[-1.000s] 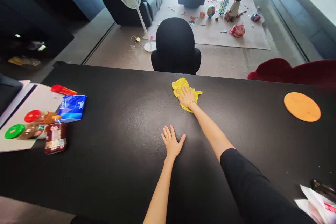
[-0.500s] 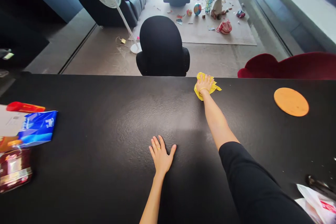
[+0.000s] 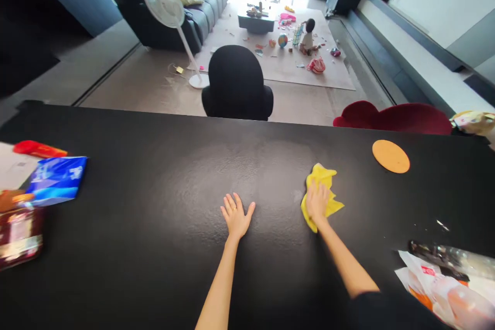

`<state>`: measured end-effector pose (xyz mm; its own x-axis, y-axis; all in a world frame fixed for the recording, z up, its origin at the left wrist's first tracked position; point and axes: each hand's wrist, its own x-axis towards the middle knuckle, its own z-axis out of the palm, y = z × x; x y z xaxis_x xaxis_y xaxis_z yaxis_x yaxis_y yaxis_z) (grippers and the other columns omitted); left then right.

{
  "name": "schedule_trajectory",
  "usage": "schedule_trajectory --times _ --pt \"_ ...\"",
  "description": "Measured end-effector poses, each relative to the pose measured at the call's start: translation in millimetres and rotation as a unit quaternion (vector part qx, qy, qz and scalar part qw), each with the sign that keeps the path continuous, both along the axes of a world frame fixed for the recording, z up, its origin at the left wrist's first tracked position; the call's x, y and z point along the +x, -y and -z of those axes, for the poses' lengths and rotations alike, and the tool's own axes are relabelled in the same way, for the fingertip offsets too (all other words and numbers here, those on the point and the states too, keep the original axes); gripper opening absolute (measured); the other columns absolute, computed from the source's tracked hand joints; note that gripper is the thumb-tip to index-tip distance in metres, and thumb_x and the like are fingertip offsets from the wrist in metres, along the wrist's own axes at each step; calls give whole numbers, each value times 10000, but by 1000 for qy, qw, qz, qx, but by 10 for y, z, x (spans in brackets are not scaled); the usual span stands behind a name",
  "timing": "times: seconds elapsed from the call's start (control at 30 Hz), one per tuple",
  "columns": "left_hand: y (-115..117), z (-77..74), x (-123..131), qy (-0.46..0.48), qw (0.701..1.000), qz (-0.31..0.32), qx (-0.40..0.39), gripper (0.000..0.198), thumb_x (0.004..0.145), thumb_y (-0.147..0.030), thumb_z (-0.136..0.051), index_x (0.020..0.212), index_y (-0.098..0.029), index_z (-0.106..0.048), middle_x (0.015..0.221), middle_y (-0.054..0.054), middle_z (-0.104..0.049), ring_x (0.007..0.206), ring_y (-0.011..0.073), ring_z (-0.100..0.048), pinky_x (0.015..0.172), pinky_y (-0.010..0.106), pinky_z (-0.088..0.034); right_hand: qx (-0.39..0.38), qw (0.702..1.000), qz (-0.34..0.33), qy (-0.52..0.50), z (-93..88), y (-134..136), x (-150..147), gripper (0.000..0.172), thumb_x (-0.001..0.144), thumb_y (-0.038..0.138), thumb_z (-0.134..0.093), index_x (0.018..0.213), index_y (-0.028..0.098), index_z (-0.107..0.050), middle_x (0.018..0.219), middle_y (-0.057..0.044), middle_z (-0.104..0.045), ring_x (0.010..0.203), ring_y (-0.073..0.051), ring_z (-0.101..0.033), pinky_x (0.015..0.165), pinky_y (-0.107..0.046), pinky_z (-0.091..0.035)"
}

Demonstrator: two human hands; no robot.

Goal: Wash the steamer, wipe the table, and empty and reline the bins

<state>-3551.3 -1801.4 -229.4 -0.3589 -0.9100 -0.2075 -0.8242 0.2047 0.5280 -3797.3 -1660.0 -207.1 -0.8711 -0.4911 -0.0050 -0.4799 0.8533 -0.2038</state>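
My left hand (image 3: 236, 216) rests flat on the black tabletop (image 3: 135, 247), fingers spread, a ring on one of them and nothing held. To its right, my right hand (image 3: 317, 198) presses on a yellow cleaning cloth (image 3: 328, 181). The cloth is crumpled, and its edges stick out around the hand on both sides. My right fingers look slightly bent over it and are somewhat blurred. Wet-looking marks shine on the table between and beyond the hands.
An orange round mat (image 3: 390, 156) lies at the right. A plastic bag (image 3: 436, 283) and a dark bottle (image 3: 436, 255) are nearer. At the left sit a blue packet (image 3: 58, 180), a red packet (image 3: 38, 149) and a brown jug (image 3: 19, 237). A black chair (image 3: 236, 82) stands beyond.
My right hand has drawn the yellow cloth back from the table's far edge toward me and slightly right. My left hand has stayed about where it was. The view has tilted up.
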Motion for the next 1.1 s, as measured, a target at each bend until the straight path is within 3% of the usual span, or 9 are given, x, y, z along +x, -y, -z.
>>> schedule_trajectory --times 0.1,0.17,0.3,0.43,0.53,0.63,0.8,0.93,1.1 --pt "45 -62 125 -86 995 -16 47 740 930 -511 -326 1517 -78 -197 1578 196 -137 1473 275 -62 1185 524 -84 2 961 -272 48 93 13 978 524 905 462 -334 1414 402 -443 1516 35 -364 1428 -275 -286 1183 -525 -246" --pt "96 -126 248 -134 990 -29 20 651 961 -416 -282 1528 -116 -174 1583 156 -169 1474 224 -100 1200 470 -131 -4 914 -400 65 77 336 1393 506 904 475 -365 1409 474 -399 1526 95 -324 1446 -251 -231 1188 -523 -232" --pt "260 -207 515 -94 988 -62 -108 605 965 -342 -297 1512 -91 -230 1569 158 -229 1480 228 -98 1206 499 -118 -19 864 -499 60 -24 1472 1672 501 927 468 -381 1428 467 -368 1550 91 -273 1477 -266 -124 1197 -531 -141" --pt "391 -107 688 -32 985 -67 -155 585 961 -311 -317 1485 -52 -288 1550 188 -265 1474 264 -138 1196 527 -158 -37 833 -550 53 8 2666 1642 519 937 426 -401 1447 334 -406 1576 10 -241 1480 -271 -125 1200 -514 -57" --pt "397 -11 724 -17 986 -31 -162 613 959 -340 -358 1512 -103 -239 1572 147 -228 1474 262 -145 1195 517 -191 -51 825 -562 40 100 3453 1640 565 942 401 -393 1475 217 -373 1583 -50 -221 1483 -230 -121 1207 -462 0" --pt "379 9 731 0 987 -6 -158 657 954 -356 -381 1535 -142 -161 1588 114 -189 1477 265 -133 1199 514 -195 -63 852 -518 34 164 4167 1635 597 949 390 -379 1486 132 -339 1583 -98 -213 1479 -238 -134 1202 -467 4" --pt "385 -14 751 36 990 9 -136 718 944 -387 -400 1548 -182 -71 1594 78 -176 1478 275 -121 1206 512 -195 -38 887 -456 58 176 5006 1476 631 993 343 -199 1438 -101 -249 1540 -256 -226 1442 -301 -186 1141 -542 4" --pt "394 -5 761 40 991 7 -127 725 942 -399 -399 1549 -196 -59 1595 64 -170 1477 284 -120 1205 524 -192 -34 901 -431 40 215 5179 1237 695 950 237 94 1322 -288 -170 1480 -379 -168 1434 -325 -135 1112 -560 -36" --pt "390 9 756 19 990 0 -140 704 942 -396 -405 1546 -188 -110 1588 73 -208 1474 274 -138 1202 509 -202 -28 943 -331 24 226 4699 649 581 1006 358 -198 1487 42 -276 1569 -198 -206 1457 -269 -166 1154 -523 -20"
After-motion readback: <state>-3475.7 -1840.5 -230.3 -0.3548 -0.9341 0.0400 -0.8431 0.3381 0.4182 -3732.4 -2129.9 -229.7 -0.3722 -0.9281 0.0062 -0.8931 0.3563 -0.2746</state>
